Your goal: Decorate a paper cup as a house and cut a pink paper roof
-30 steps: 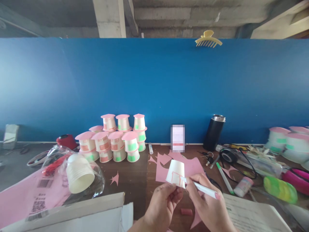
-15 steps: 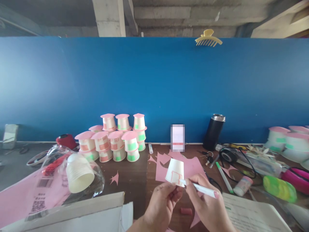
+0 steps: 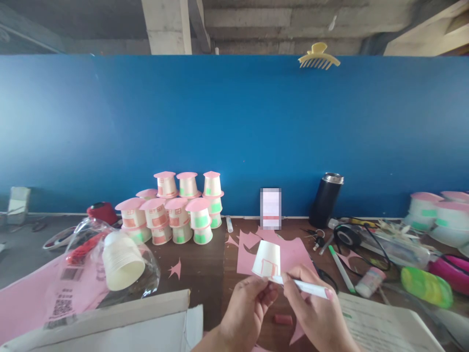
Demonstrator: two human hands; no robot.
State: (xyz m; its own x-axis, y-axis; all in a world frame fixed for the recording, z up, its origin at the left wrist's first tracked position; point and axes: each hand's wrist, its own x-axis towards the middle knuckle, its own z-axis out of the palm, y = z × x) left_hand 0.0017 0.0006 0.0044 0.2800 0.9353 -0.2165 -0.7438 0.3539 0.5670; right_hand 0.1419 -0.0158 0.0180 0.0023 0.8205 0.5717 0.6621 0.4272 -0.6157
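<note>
My left hand [image 3: 246, 309] is closed on the rim of an upside-down white paper cup [image 3: 267, 259] with a pink door shape drawn on its side. My right hand [image 3: 315, 315] grips a white marker with a pink end [image 3: 306, 288]; its tip touches the cup's lower edge by the drawing. Both hands hover above a pink paper sheet [image 3: 293, 253] with pieces cut out of it.
Stacked cup houses with pink roofs [image 3: 176, 210] stand at the back left before the blue wall. A bagged stack of plain cups [image 3: 120, 261] lies left, a cardboard box [image 3: 120, 322] in front. A black flask [image 3: 325, 200], keys, tape, markers and a notebook [image 3: 381, 325] fill the right.
The cup and both hands have stayed almost in place; the marker tip has shifted slightly along the cup's lower edge.
</note>
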